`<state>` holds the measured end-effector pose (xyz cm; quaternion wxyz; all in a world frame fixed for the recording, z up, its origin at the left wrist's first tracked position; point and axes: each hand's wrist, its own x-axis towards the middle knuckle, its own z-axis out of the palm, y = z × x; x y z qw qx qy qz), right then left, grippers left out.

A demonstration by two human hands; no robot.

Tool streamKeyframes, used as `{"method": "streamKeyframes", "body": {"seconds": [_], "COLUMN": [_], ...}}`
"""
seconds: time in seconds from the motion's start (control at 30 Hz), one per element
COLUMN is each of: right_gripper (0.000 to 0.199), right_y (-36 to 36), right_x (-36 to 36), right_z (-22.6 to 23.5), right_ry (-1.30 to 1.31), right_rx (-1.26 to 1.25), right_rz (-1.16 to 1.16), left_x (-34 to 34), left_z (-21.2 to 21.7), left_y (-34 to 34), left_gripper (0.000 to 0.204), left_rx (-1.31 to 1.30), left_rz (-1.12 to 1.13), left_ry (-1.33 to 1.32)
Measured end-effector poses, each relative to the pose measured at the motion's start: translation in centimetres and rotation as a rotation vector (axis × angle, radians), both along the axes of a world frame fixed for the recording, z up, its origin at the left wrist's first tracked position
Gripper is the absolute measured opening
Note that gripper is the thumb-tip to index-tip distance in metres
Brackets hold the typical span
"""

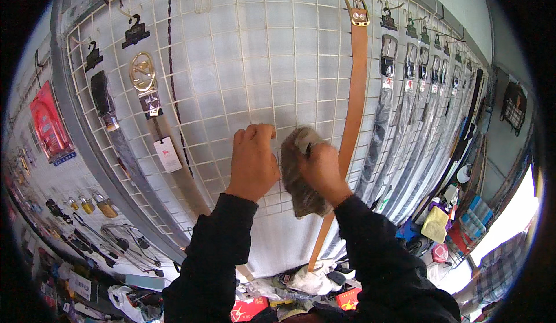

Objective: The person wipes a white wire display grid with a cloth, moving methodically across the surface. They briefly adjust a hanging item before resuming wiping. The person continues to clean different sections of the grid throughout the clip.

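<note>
From the head camera, the left hand (253, 162) sits just left of centre, fingers curled over a wire of the white wire grid panel (243, 62). The right hand (320, 169), at its 3 o'clock, is closed around a grey-brown rag (300, 187) pressed to the grid. A tan leather belt (352, 109) hangs at the rag's 1 o'clock, just beside it. Grey and black belts (405, 126) hang farther toward 3 o'clock; a belt with a round gold buckle (142, 71) hangs at 10 o'clock.
</note>
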<state>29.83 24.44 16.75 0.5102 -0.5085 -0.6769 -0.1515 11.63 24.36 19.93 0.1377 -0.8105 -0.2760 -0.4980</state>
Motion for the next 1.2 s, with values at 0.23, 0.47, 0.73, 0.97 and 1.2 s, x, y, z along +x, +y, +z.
{"method": "streamKeyframes", "body": {"seconds": [0.23,0.47,0.73,0.97,1.2], "right_gripper": [0.049,0.02,0.023,0.035,0.036], "right_y": [4.2,3.3,1.7,2.8,4.7], "right_x": [-2.3,-1.8,-0.2,-1.6,-3.7], "right_z": [18.6,3.8,0.2,28.0,19.8], "right_ry": [-0.015,-0.143,-0.053,-0.069,-0.159], "right_rx": [0.6,0.17,0.042,0.708,0.48], "right_rz": [-0.045,-0.071,0.043,-0.129,-0.112], "left_x": [0.4,0.1,-0.5,-0.5,-0.1], "left_z": [-0.4,-0.2,0.3,0.4,-1.0], "left_y": [0.1,0.5,0.0,-0.6,0.1], "left_gripper": [0.039,0.033,0.037,0.04,0.046], "left_rx": [0.008,0.054,0.038,-0.048,0.001], "left_rz": [0.115,0.013,-0.039,0.024,0.069], "left_ry": [-0.025,-0.026,-0.015,0.03,-0.029]}}
